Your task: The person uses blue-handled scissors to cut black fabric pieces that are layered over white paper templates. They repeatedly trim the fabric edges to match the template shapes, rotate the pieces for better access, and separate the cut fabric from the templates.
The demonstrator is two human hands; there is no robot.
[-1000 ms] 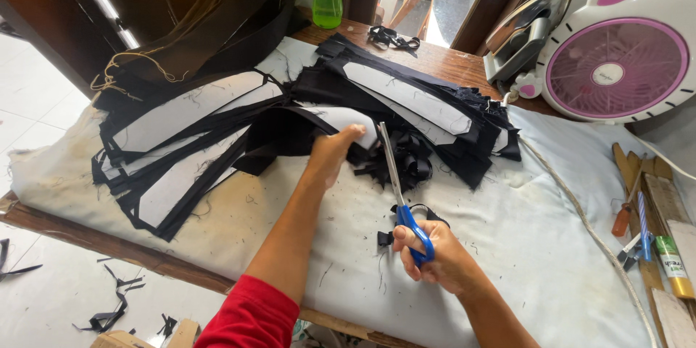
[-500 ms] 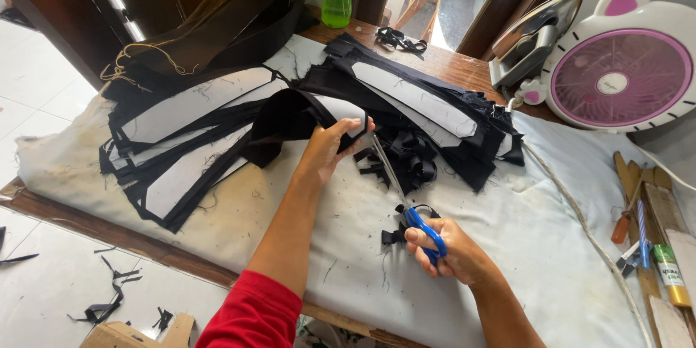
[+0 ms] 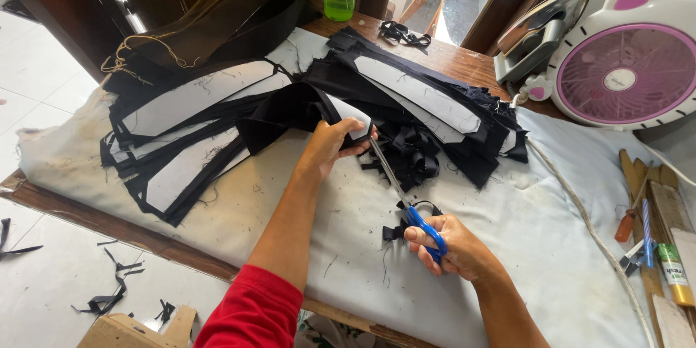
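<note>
Observed, left to right. Beyond the left-hand fingers and further left lies a stack of black fabric pieces [image 3: 181,138] with white interfacing faces, spread on the cloth-covered tabletop [image 3: 304,210]. Black offcuts [image 3: 109,297] lie on the floor below the near edge.

The left hand [image 3: 330,145] has its fingers [image 3: 355,134] clamped on one black fabric piece with white lining [image 3: 304,109], thumb on top, lifting its edge clear of the cloth. The trimming point sits right at these fingertips.

The scissors [image 3: 402,196], blue-handled, run from the right hand up to the held edge; the blade tips meet the fabric just beside the left fingertips. Whether the blades are parted there cannot be told. The right hand [image 3: 449,246] has its fingers [image 3: 420,235] closed through and around the blue loops. A small black trimming [image 3: 395,232] lies just under that hand, and a heap of black scraps [image 3: 409,152] lies between the two hands, on the far side of the blades.

Assessment: the cut will go cleanly if the left fingers keep the edge taut and stay behind the blade line, not ahead of it. Short snips along the white lining's border seem advisable. Risk: the fingertips are very close to the blade tips.

Further right, well apart from the right fingers: a second stack of pieces [image 3: 428,98], an iron [image 3: 540,36], a pink-and-white fan [image 3: 627,76], and hand tools [image 3: 652,232].
</note>
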